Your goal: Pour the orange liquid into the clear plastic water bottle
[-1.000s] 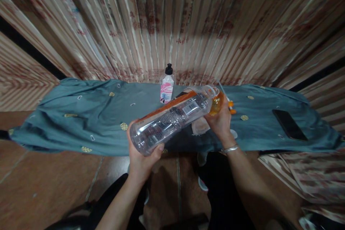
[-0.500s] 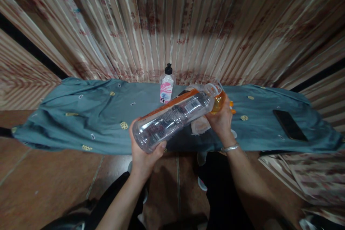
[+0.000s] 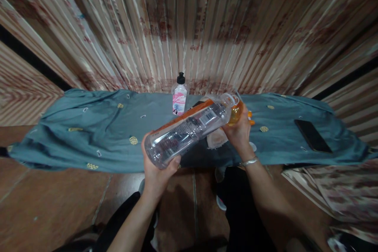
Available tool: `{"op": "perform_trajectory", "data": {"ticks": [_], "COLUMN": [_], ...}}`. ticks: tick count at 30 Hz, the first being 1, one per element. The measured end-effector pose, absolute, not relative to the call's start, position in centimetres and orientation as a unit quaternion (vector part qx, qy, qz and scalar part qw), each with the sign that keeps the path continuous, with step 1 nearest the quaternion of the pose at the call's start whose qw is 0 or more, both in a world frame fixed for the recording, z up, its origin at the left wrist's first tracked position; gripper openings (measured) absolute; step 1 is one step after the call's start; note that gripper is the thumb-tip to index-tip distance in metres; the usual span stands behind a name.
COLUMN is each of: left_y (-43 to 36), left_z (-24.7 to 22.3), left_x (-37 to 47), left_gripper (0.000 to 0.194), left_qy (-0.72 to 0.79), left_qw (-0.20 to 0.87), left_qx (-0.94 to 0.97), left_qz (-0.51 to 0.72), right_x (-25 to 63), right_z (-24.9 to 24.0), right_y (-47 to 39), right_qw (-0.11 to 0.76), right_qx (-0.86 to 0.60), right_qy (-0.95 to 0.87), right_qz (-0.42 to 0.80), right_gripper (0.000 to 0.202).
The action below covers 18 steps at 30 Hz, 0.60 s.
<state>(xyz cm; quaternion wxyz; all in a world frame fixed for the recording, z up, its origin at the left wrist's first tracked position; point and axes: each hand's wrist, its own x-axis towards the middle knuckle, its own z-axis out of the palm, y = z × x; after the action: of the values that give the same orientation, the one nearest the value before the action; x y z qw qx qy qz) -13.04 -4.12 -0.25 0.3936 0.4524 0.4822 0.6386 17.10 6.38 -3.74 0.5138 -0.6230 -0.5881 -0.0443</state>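
Note:
My left hand [image 3: 159,175] is closed round the base of a large clear plastic bottle [image 3: 189,130] with an orange label and a barcode. The bottle lies tilted in the air, its uncapped mouth up at the right. My right hand [image 3: 238,134] is wrapped round a clear container [image 3: 236,115] with amber liquid in it, right beside the bottle's mouth. The bottle's neck hides part of that container, so its full shape does not show. Below the bottle, a pale frayed cloth [image 3: 217,138] lies on the table.
A teal patterned cloth [image 3: 109,126] covers the long narrow table. Behind the large bottle stands a pump bottle [image 3: 179,100] with a black top and pink label. A black phone [image 3: 313,136] lies at the right. Striped curtains [image 3: 189,27] hang close behind.
The whole view has shifted slightly. Both hands keep their hold, and the large bottle's tilt over the table looks nearly the same.

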Motion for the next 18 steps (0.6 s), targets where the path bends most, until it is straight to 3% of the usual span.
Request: {"op": "perform_trajectory", "data": {"ticks": [18], "left_y": [-4.38], "left_z": [-0.99], "left_x": [-12.87], "left_gripper": [0.104], "left_qy": [0.512], "left_qw": [0.354], "left_qx": [0.424], "left_qz": [0.658], "right_x": [17.25], "right_z": [-4.6], "right_y": [6.35], "right_qw": [0.5], "right_qx": [-0.628], "right_qy": [-0.596], "right_qz": [-0.027], "right_gripper": [0.109]}}
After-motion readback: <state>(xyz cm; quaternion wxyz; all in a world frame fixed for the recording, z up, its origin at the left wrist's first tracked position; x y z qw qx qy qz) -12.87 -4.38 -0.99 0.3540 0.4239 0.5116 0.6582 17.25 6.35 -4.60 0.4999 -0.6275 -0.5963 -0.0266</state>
